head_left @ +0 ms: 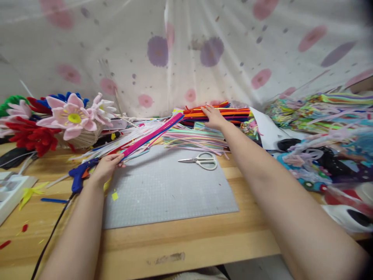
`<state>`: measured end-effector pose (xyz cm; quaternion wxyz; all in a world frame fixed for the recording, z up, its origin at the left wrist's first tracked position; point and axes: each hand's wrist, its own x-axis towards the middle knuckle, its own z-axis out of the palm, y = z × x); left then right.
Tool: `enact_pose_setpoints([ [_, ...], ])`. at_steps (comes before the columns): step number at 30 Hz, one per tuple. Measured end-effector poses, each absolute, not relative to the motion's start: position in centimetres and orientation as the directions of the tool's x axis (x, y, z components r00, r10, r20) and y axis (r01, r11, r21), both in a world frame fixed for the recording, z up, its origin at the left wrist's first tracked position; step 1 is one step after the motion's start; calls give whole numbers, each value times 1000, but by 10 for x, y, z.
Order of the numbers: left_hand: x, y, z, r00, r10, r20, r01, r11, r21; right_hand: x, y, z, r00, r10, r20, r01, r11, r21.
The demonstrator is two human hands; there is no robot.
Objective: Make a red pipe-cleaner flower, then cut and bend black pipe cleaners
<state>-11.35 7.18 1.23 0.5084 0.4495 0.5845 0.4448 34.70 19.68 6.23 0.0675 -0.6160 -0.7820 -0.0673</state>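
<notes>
My left hand [109, 167] is closed round the near end of a bundle of magenta and blue pipe cleaners [151, 136], which slants up and to the right over the grey cutting mat [175, 190]. At the back, my right hand [214, 117] rests on a pile of orange, red and dark pipe cleaners [236, 114], fingers spread. Pastel pipe cleaners [195, 140] lie in front of that pile. White-handled scissors [205, 160] lie on the mat, below my right hand.
A blue glue gun [78, 178] with a black cord lies left of the mat. Fuzzy flowers [72, 116] stand at the back left. More pipe cleaners [320, 112] and craft pieces [309, 171] crowd the right side. A patterned curtain [186, 50] hangs behind.
</notes>
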Motion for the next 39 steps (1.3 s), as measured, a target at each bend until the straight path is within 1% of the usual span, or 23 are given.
enact_pose_setpoints([
  [3, -111, 70, 11, -47, 981, -188, 123, 193, 973, 336, 182, 72, -268, 901, 340, 956, 292, -21],
  [4, -109, 70, 12, -46, 982, -184, 134, 189, 973, 325, 172, 76, -298, 870, 394, 944, 329, -12],
  [6, -100, 68, 15, -50, 984, -173, 135, 178, 975, 296, 147, 84, -424, 785, 451, 889, 456, 43],
  [9, -84, 63, 21, -23, 987, -161, 116, 162, 980, 246, 112, 81, -619, 663, 422, 766, 629, 134],
  [11, -74, 57, 24, 19, 987, -159, 87, 157, 984, 220, 98, 72, -674, 624, 396, 719, 677, 158],
  [13, -66, 51, 26, 76, 982, -173, 30, 171, 985, 206, 93, 66, -664, 651, 368, 734, 662, 154],
  [15, -61, 46, 26, 152, 964, -218, -48, 228, 973, 203, 92, 66, -606, 700, 378, 785, 602, 145],
  [18, -58, 41, 26, 246, 909, -336, -199, 386, 901, 211, 90, 77, -471, 720, 509, 869, 478, 128],
  [21, -58, 40, 26, 291, 836, -465, -402, 548, 734, 225, 86, 81, -374, 687, 623, 906, 413, 90],
  [23, -59, 40, 26, 327, 779, -535, -500, 623, 602, 234, 85, 74, -361, 686, 632, 905, 420, 61],
  [25, -60, 40, 25, 367, 737, -568, -560, 662, 498, 239, 86, 60, -360, 710, 606, 900, 435, 24],
  [28, -63, 41, 22, 409, 701, -584, -590, 692, 417, 237, 88, 39, -353, 751, 558, 895, 445, -32],
  [33, -64, 40, 16, 447, 650, -614, -565, 738, 369, 208, 85, 30, -279, 819, 501, 911, 391, -131],
  [36, -63, 38, 14, 461, 628, -627, -535, 761, 368, 190, 83, 32, -321, 837, 443, 908, 404, -106],
  [39, -61, 36, 14, 476, 613, -630, -506, 777, 374, 181, 88, 29, -383, 835, 395, 904, 426, -24],
])
